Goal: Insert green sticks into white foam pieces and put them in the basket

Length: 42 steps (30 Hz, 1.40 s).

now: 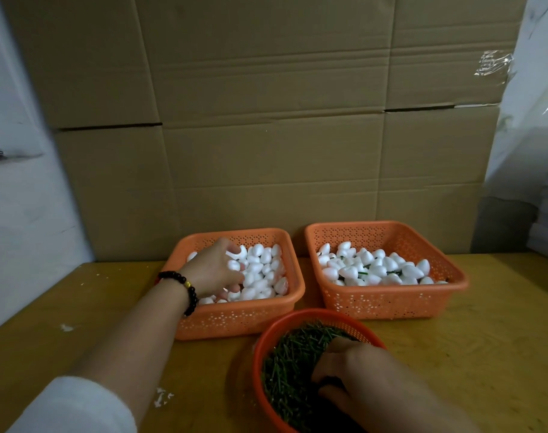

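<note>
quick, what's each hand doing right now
Left hand: in the left basket, fingers curled on foam pieces.
Right hand: in the green sticks; grip cannot be told.

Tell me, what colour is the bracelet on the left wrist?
Dark beads, nearly black, with one gold bead; the bracelet shows clearly in the head view.

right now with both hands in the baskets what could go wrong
The right hand digs into loose sticks in the round basket at the table's near edge; it might tip or spill. The left hand could knock foam pieces over the left basket rim.
</note>
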{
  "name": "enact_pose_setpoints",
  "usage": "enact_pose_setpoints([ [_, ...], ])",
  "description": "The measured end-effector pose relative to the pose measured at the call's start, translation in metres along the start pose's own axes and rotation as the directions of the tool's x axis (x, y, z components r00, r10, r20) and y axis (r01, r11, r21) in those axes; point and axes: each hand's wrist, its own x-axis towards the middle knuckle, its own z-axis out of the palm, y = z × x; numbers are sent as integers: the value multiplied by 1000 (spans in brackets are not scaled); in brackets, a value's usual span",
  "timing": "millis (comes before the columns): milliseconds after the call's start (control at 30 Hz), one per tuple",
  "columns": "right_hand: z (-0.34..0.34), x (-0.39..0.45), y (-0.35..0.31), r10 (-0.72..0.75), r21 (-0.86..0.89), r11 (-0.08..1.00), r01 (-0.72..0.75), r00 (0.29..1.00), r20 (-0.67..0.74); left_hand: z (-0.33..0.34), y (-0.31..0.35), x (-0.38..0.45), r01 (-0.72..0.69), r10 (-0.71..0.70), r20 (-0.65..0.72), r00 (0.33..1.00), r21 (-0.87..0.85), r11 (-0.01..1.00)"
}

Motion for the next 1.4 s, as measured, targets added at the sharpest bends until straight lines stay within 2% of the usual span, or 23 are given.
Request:
enact_pose_setpoints([
  [100, 0, 0, 2, 6, 23, 1000, -5, 1000, -22, 7, 5, -28, -185, 173, -132, 976, -87, 979],
  [167, 0, 0, 4, 25, 37, 999, -24, 999, -38, 16, 7, -48, -286, 249, -187, 950, -208, 935],
  [267, 2, 1, 5, 36, 42, 999, -33, 997, -62, 33, 11, -72, -366, 310, -194, 931, -483, 796],
  [333, 4, 1, 5, 40, 32, 999, -37, 996, -77, 44, 14, -83, -369, 320, -194, 927, -619, 693],
  [433, 6, 2, 4, 43, 34, 999, -40, 995, -85, 58, 17, -91, -333, 328, -157, 932, -734, 593],
  [700, 8, -1, 1, 46, 20, 999, -44, 994, -96, 65, 25, -98, -270, 311, -124, 942, -829, 489],
  [867, 10, 0, -2, 51, 1, 999, -51, 994, -96, 62, 25, -102, -230, 283, -92, 955, -833, 503],
  [1033, 10, -1, -3, 49, 22, 999, -47, 993, -110, 60, 30, -104, -66, 243, 8, 970, -953, 296],
  [1200, 10, -2, -2, 32, 38, 999, -28, 992, -120, 59, 33, -105, 62, 247, 94, 965, -989, 132],
  [1400, 10, -3, -1, 22, 34, 999, -18, 993, -115, 61, 35, -105, 149, 217, 146, 965, -989, 2],
])
